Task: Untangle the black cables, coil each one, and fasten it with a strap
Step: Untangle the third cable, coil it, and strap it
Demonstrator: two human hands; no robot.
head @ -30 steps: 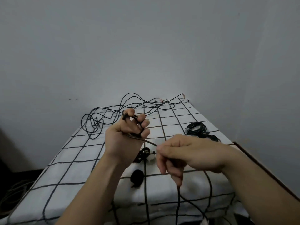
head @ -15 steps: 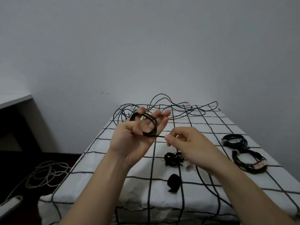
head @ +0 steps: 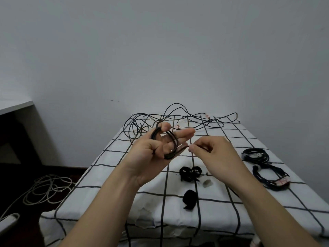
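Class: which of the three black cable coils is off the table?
The coil on the left hand; the far coil and near coil lie on the cloth.

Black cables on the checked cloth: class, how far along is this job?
Done: two coiled black cable bundles lie at right. In hand: the left hand holds a small black cable coil; the right hand pinches its end. Left: strapping it, then the loose black cable tangle at the far edge.

Tangled cables (head: 185, 117) crowd the far table (head: 114, 152) edge.
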